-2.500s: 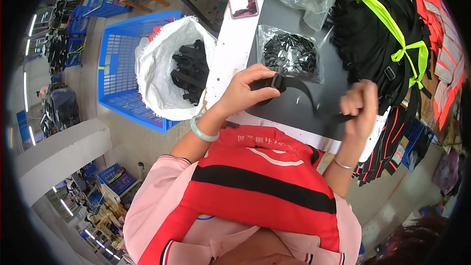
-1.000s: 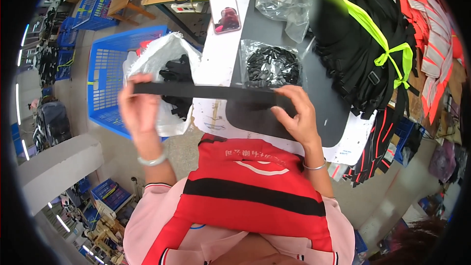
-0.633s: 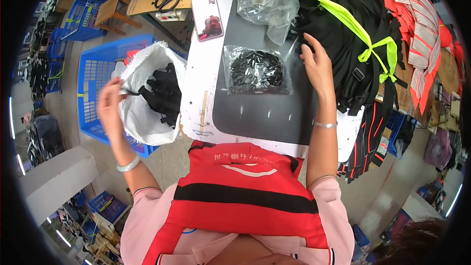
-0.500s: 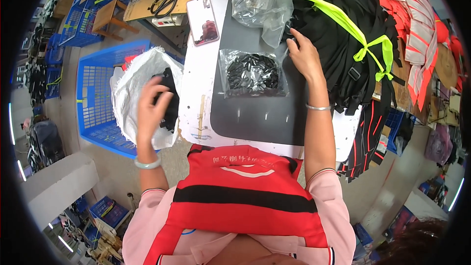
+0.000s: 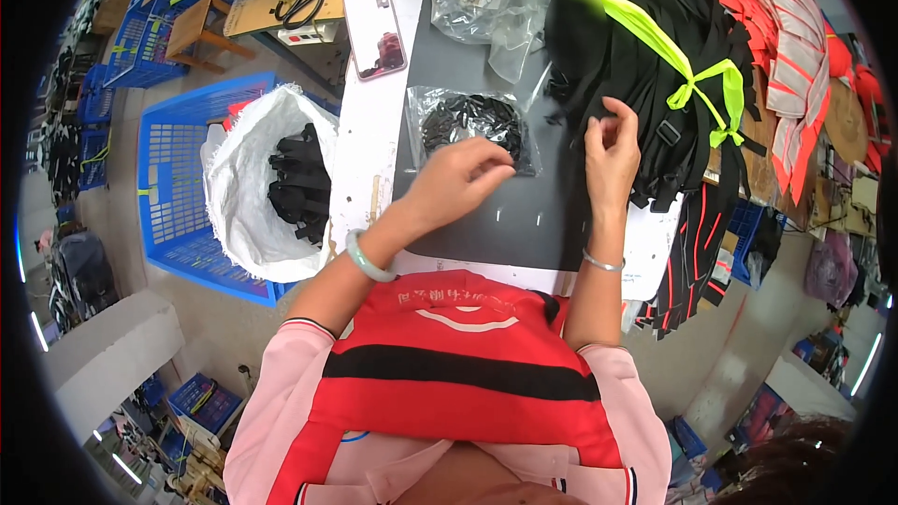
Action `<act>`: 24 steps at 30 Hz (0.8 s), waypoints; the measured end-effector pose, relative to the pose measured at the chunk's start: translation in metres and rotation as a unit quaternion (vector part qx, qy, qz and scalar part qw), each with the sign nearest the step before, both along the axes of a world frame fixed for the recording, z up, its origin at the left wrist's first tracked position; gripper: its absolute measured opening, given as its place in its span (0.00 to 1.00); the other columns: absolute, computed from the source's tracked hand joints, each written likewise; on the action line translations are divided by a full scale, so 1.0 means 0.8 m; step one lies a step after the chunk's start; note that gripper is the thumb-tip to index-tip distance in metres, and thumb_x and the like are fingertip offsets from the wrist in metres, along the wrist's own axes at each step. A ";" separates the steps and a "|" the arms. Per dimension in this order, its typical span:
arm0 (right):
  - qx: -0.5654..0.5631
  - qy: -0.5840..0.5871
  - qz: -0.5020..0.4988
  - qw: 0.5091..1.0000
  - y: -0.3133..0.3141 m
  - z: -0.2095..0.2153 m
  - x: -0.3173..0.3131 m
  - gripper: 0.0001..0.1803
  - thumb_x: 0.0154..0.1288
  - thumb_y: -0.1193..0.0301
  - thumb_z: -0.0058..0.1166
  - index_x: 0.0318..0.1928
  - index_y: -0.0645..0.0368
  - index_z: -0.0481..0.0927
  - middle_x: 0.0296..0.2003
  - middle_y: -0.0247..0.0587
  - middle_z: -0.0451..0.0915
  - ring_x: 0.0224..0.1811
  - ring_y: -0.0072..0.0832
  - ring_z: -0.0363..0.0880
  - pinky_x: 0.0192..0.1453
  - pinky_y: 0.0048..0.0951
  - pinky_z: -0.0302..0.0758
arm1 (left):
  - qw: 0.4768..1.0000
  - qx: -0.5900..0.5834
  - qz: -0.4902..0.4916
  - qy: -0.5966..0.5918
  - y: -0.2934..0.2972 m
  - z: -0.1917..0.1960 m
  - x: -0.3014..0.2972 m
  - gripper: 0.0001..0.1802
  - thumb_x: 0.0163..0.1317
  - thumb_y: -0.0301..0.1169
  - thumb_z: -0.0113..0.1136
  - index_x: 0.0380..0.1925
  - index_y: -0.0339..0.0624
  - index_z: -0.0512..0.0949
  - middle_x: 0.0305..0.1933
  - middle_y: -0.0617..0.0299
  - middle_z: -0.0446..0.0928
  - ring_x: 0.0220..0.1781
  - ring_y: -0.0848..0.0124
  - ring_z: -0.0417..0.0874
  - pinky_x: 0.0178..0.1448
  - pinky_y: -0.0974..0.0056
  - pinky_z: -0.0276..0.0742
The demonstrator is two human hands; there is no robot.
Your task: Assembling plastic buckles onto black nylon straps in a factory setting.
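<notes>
My left hand [image 5: 458, 178] is over the near edge of a clear plastic bag [image 5: 528, 164] filled with small black parts [image 5: 472, 126]. Its fingers are loosely bent, with nothing visible in them. My right hand [image 5: 615, 150] is at the left side of a large heap of black webbing straps [image 5: 645, 65], which is tied with bright yellow-green bands [image 5: 636, 23]. Its fingers curl against a black strap [image 5: 580, 75] that is partly blurred; the exact grip is hard to see. To my left, an open white woven sack [image 5: 229, 187] holds black strap pieces [image 5: 301, 182].
A blue plastic crate [image 5: 168, 206] surrounds the sack. A phone [image 5: 376, 33] and another clear bag [image 5: 468, 5] lie farther back on the table [image 5: 449, 238]. Scissors [image 5: 304, 0] rest on a wooden board at far left. Orange and grey strips [image 5: 786, 56] are piled at far right.
My left hand has moved right, from over the sack to the plastic bag. My right hand has come nearer and slightly right, and a black strap beside it has shifted.
</notes>
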State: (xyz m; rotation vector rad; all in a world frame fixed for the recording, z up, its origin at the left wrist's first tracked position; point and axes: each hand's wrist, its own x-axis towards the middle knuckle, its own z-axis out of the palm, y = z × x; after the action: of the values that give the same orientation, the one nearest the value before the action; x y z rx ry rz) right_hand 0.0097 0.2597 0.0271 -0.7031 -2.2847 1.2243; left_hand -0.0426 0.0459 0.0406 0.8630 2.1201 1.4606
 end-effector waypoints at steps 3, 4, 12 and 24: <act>-0.228 0.071 0.029 0.971 -0.021 -0.006 0.034 0.24 0.61 0.80 0.55 0.57 0.64 0.65 0.27 0.28 0.71 0.27 0.12 0.67 0.32 0.14 0.66 | 0.997 0.027 0.015 -0.074 0.020 -0.014 0.025 0.12 0.57 0.25 0.59 0.42 0.34 0.77 0.39 0.56 0.78 0.39 0.68 0.81 0.40 0.69 0.76; -0.274 0.075 0.049 0.958 -0.031 -0.006 0.044 0.26 0.61 0.80 0.55 0.59 0.64 0.64 0.27 0.27 0.71 0.27 0.11 0.67 0.32 0.13 0.66 | 0.998 0.036 0.016 -0.058 0.024 -0.019 0.032 0.16 0.58 0.26 0.60 0.47 0.34 0.75 0.40 0.56 0.78 0.40 0.72 0.81 0.42 0.70 0.76; -0.402 -0.001 0.164 0.901 -0.079 0.000 0.054 0.14 0.69 0.70 0.49 0.52 0.63 0.73 0.36 0.34 0.79 0.37 0.19 0.75 0.45 0.21 0.72 | 0.932 0.127 0.086 -0.327 0.006 -0.028 0.066 0.07 0.61 0.25 0.59 0.38 0.35 0.74 0.33 0.65 0.78 0.35 0.83 0.77 0.37 0.76 0.73; -0.664 0.333 0.113 0.660 0.020 0.061 0.076 0.11 0.74 0.63 0.38 0.40 0.56 0.70 0.26 0.29 0.66 0.30 0.22 0.64 0.44 0.31 0.67 | 0.610 0.530 0.404 -0.429 -0.176 -0.011 0.029 0.09 0.67 0.29 0.51 0.42 0.36 0.73 0.45 0.56 0.78 0.47 0.64 0.80 0.57 0.57 0.75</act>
State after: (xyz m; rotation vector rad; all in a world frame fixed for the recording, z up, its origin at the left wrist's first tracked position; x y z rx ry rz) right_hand 0.0702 0.2758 0.0758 -0.2124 -0.5727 2.6579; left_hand -0.0195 -0.0952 0.0318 -0.6945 0.6635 2.8239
